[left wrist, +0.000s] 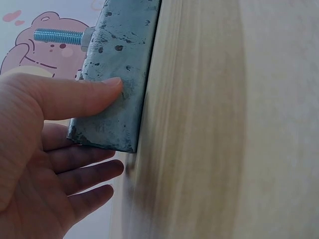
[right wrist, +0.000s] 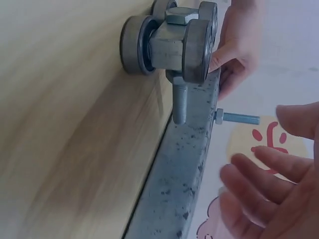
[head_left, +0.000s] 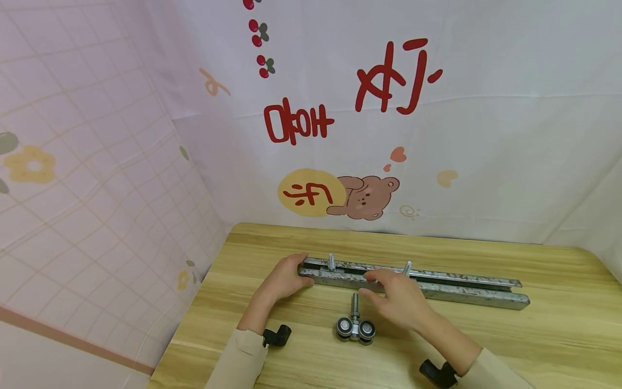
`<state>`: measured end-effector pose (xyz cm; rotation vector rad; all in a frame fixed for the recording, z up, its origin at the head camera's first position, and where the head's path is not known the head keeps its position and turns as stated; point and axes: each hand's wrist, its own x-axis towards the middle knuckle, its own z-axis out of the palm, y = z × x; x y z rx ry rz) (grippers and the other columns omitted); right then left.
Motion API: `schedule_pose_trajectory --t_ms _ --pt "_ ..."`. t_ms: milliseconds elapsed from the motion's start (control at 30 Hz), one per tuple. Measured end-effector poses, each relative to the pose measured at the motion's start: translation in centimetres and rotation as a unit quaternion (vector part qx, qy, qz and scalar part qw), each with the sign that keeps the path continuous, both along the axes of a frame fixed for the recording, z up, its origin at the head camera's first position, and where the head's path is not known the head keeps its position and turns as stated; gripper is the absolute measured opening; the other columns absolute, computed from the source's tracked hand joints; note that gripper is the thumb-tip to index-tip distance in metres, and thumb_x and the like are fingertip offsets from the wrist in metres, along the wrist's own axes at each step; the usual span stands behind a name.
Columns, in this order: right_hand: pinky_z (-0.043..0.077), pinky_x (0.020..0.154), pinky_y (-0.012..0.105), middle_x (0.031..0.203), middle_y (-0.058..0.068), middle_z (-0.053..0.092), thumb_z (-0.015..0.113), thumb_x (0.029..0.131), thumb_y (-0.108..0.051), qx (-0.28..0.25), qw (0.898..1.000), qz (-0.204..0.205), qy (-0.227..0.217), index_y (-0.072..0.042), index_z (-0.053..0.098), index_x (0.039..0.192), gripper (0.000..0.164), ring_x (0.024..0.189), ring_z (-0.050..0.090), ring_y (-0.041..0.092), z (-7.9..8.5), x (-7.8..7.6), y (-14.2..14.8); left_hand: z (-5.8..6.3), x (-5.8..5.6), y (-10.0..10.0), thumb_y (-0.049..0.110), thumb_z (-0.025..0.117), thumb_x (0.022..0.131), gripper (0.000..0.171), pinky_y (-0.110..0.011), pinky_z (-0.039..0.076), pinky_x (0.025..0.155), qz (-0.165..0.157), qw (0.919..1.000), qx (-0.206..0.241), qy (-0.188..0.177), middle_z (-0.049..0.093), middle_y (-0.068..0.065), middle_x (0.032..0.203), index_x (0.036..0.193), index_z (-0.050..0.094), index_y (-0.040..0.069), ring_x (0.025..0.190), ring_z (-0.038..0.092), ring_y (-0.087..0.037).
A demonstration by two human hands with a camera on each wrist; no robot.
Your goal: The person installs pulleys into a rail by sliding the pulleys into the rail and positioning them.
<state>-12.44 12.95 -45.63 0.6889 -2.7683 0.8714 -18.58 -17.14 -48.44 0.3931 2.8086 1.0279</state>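
A long steel channel rail lies slot up across the table, its galvanized sides flecked with dark marks. My left hand holds its left end, with the thumb on the near side and the fingers behind. Two threaded bolts stand up from the slot, one bolt close to the left hand, the other bolt partly behind my right hand. That right hand hovers over the middle of the rail, fingers loosely bent, holding nothing. In front of the rail rests a wheeled roller trolley, its threaded stud pointing toward the rail.
The wooden table meets a white printed cloth along its back edge. A grid-patterned cloth hangs at the left. Black wrist mounts sit on both forearms.
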Motion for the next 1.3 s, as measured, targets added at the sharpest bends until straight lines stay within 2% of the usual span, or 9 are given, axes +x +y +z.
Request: schedule_pose_trajectory --t_ms 167,300,500,600,700,833,1000,1167,1300 --pt "0.053 0.065 0.029 0.087 -0.011 0.071 0.077 0.096 -0.032 0.008 0.999 0.011 -0.037 -0.011 0.079 0.113 0.027 0.075 0.064 0.005 -0.6 -0.7 -0.8 0.1 0.0 0.0 0.022 0.083 0.092 0.077 -0.054 0.044 0.114 0.000 1.0000 0.002 -0.003 0.050 -0.020 0.155 0.156 0.047 -0.001 0.144 0.047 -0.039" --pt "0.049 0.057 0.026 0.076 -0.015 0.067 0.075 0.097 -0.033 0.030 0.998 0.027 -0.051 -0.008 0.078 0.113 0.030 0.063 0.057 -0.001 -1.5 -1.3 -1.4 0.1 0.1 0.0 0.022 0.084 0.092 0.077 -0.054 0.043 0.115 0.001 1.0000 0.003 -0.003 0.051 -0.020 0.155 0.156 0.047 -0.002 0.144 0.047 -0.039" --pt "0.048 0.055 0.031 0.069 -0.014 0.063 0.076 0.096 -0.034 0.069 0.993 0.039 -0.087 -0.011 0.079 0.104 0.024 0.060 0.055 0.003 -2.2 -1.8 -2.2 0.0 0.0 -0.1 0.022 0.084 0.092 0.077 -0.053 0.044 0.115 0.001 1.0000 0.002 0.001 0.051 -0.020 0.155 0.155 0.047 -0.002 0.144 0.047 -0.039" --pt "0.053 0.060 0.038 0.072 -0.010 0.068 0.077 0.095 -0.033 0.074 0.991 0.035 -0.106 -0.010 0.079 0.102 0.025 0.065 0.062 0.010 -2.3 -1.8 -2.6 0.1 0.0 -0.1 0.022 0.084 0.092 0.077 -0.053 0.044 0.114 0.001 1.0000 0.000 -0.001 0.051 -0.020 0.155 0.156 0.047 -0.001 0.143 0.047 -0.039" --pt "0.056 0.065 0.042 0.080 -0.005 0.073 0.079 0.092 -0.033 0.080 0.991 0.025 -0.103 -0.010 0.079 0.097 0.023 0.072 0.067 0.015 -2.4 -1.8 -2.9 0.2 0.0 0.0 0.021 0.084 0.092 0.077 -0.054 0.045 0.113 0.000 1.0000 0.000 -0.003 0.051 -0.020 0.155 0.156 0.047 -0.001 0.143 0.048 -0.039" --pt "0.051 0.060 0.038 0.073 -0.006 0.068 0.081 0.091 -0.029 0.072 0.992 0.020 -0.105 -0.014 0.075 0.082 0.018 0.064 0.060 0.014 -2.5 -2.0 -3.2 0.4 0.1 0.1 0.021 0.084 0.092 0.077 -0.054 0.045 0.114 -0.001 1.0000 0.002 -0.004 0.051 -0.020 0.155 0.155 0.047 -0.002 0.143 0.048 -0.039" --pt "0.038 0.052 0.028 0.055 -0.010 0.054 0.081 0.091 -0.024 0.030 0.988 0.018 -0.150 -0.019 0.068 0.065 0.030 0.051 0.046 0.009 -2.5 -2.2 -3.4 0.4 0.2 0.1 0.021 0.083 0.092 0.077 -0.053 0.044 0.114 0.002 1.0000 0.000 -0.005 0.050 -0.020 0.155 0.156 0.047 -0.001 0.143 0.047 -0.039" --pt "0.032 0.048 0.026 0.055 -0.008 0.055 0.082 0.091 -0.022 -0.003 0.982 0.003 -0.189 -0.017 0.070 0.066 0.028 0.049 0.044 0.009 -2.4 -2.2 -3.4 0.2 0.2 0.1 0.022 0.084 0.092 0.077 -0.053 0.044 0.115 0.004 1.0000 0.000 -0.004 0.051 -0.020 0.155 0.156 0.047 -0.001 0.143 0.047 -0.039" --pt "0.035 0.049 0.027 0.058 -0.007 0.056 0.083 0.089 -0.021 -0.015 0.983 -0.011 -0.184 -0.016 0.070 0.069 0.025 0.051 0.046 0.010 -2.2 -1.9 -3.4 0.1 0.1 0.1 0.022 0.084 0.092 0.077 -0.053 0.044 0.115 0.002 1.0000 0.003 -0.003 0.051 -0.020 0.155 0.155 0.047 -0.001 0.144 0.047 -0.039"
